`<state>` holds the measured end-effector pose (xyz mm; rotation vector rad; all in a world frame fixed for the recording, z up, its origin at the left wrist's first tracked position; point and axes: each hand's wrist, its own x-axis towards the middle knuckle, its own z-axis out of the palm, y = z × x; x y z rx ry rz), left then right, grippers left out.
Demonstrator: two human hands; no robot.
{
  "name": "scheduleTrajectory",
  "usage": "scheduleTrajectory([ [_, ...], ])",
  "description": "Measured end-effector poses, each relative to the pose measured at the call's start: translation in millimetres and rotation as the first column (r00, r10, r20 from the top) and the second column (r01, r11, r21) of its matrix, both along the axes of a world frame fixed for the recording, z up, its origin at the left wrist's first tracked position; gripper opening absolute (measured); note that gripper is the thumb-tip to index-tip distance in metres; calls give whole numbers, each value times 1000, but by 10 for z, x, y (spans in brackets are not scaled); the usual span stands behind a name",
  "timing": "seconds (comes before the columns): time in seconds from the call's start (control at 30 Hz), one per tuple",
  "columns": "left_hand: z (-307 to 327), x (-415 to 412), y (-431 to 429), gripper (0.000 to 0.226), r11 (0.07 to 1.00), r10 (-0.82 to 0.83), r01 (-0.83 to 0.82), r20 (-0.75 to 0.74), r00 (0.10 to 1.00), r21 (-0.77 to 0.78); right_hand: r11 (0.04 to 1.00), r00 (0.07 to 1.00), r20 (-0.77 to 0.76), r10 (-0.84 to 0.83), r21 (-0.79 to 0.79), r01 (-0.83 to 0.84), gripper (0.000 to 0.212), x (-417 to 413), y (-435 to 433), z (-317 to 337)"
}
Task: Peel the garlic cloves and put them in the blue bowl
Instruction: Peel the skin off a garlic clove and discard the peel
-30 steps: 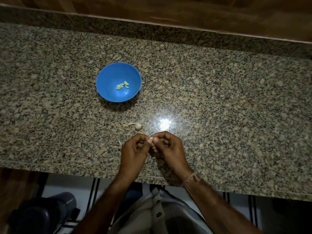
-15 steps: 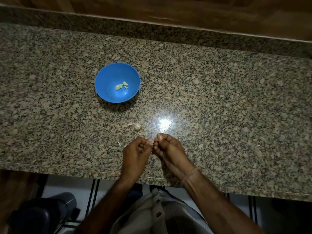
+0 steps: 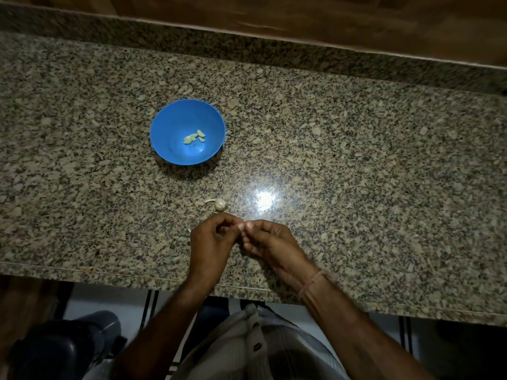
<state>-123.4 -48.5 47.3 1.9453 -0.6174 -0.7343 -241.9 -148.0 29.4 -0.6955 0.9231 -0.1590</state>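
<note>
Closest to me, my pale buttoned shirt point(image 3: 255, 344) fills the bottom of the view, with a dark rounded object point(image 3: 63, 346) low on my left that I cannot make out. Just past the near edge of the speckled granite desk point(image 3: 356, 187), my left hand point(image 3: 211, 242) and right hand point(image 3: 271, 242) meet above the stone, both with fingers curled inward. The fingers point(image 3: 230, 220) of my left hand and those of my right point(image 3: 258, 224) press tip to tip around a small pale garlic clove point(image 3: 242, 225), which is mostly hidden between them, so I cannot tell how much skin is on it. A thin thread band point(image 3: 312, 282) circles my right wrist. A tiny pale scrap point(image 3: 189, 231) lies on the desk just beside my left hand. A little farther out, near my fingertips but apart from them, a small unpeeled garlic piece point(image 3: 219, 204) with a curled stem rests on the desk, and a bright patch of reflected light point(image 3: 264, 200) shines to its right. Farther off and to the left stands the blue bowl point(image 3: 164, 149), upright, with a few peeled cloves point(image 3: 194, 137) lying close together on its bottom. Beyond the desk's raised back edge runs a brown wooden surface point(image 3: 301, 17).
</note>
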Motion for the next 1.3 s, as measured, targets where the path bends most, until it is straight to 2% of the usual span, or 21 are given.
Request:
scheduleTrajectory([
  [0.07,-12,-8,-11,4,997,75,-73,-88,993,27,990,999,-30,-29,-137,24,19,8,54,3],
  [0.13,-51,-1,-13,3,994,111,-108,-186,976,24,951,996,-76,-40,-308,14,12,18,76,-14],
  [0.3,-115,5,27,7,993,121,-117,-309,943,31,784,993,-119,-2,-617,-72,5,-11,90,-31],
  [0.43,-136,18,16,8,989,146,-135,-432,890,56,698,992,-122,3,-711,-90,7,-18,118,-23],
  [0.57,-134,-2,-3,9,983,182,-166,-470,864,75,650,995,-99,-5,-756,-73,9,-43,127,-35],
  [0.6,-134,-18,-5,9,982,189,-171,-470,862,81,658,996,-86,-6,-751,-61,10,-46,121,-31],
  [0.67,-140,-64,-8,12,979,203,-186,-434,878,83,733,998,-56,-24,-680,-21,12,-35,124,-13],
  [0.77,-134,-171,-27,15,979,178,-157,-171,969,127,883,996,24,-87,-460,88,11,2,186,44],
  [0.8,-117,-203,-39,14,979,152,-139,-75,986,150,915,992,52,-114,-384,126,11,12,205,53],
  [0.87,-88,-239,-58,13,982,107,-108,17,994,153,941,986,60,-156,-293,167,11,18,214,35],
  [1.13,-236,-97,-130,17,972,131,-146,90,987,182,967,988,-35,-152,-211,142,7,-13,135,-11],
  [1.23,-271,-81,-109,20,976,132,-136,36,991,171,965,983,-59,-173,-211,158,2,-29,86,-46],
  [1.3,-226,-105,-72,10,982,135,-134,0,991,133,958,981,-83,-175,-242,151,2,-27,76,-77],
])
